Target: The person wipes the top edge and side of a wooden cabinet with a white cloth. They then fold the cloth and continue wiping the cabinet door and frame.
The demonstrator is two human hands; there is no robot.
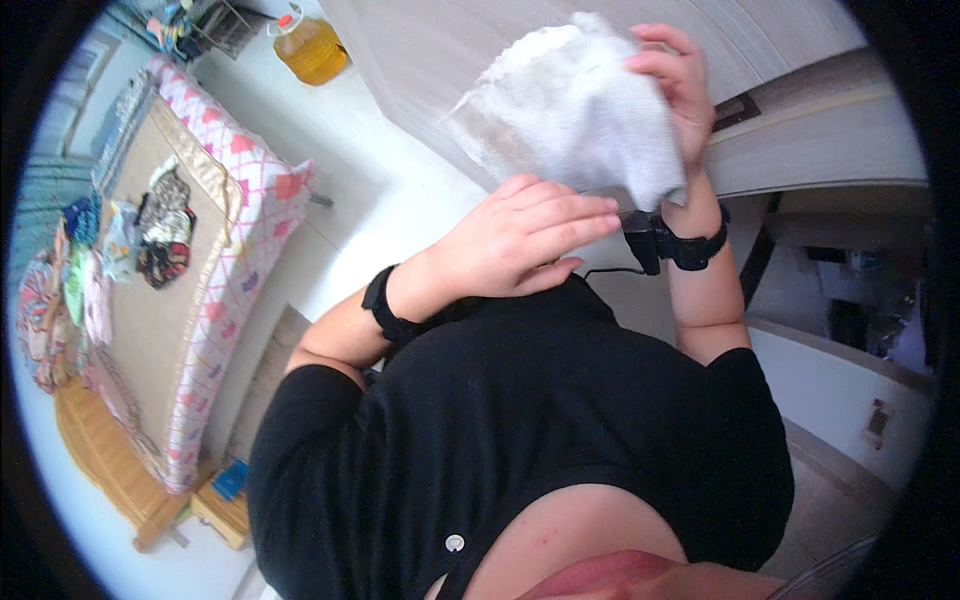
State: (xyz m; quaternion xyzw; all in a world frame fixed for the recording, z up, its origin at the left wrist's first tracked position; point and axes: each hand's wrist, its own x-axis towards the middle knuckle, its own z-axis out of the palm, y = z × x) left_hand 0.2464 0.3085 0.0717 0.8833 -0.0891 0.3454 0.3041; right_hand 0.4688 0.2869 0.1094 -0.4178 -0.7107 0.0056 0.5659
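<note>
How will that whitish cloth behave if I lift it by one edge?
Probably floppy: the whitish cloth creases and ripples beside the right hand. Likely light, since it looks thin. Its matte, textured surface suggests it shouldn't be very slippery.

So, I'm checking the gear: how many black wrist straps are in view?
2: one strap on the left hand's wrist, another strap on the right hand's wrist, below the white cloth that hand holds.

A rumpled fabric cloth (575, 110) is showing greyish white; left of it, fabric bedding (235, 270) is showing pink-and-white diamonds.
</note>
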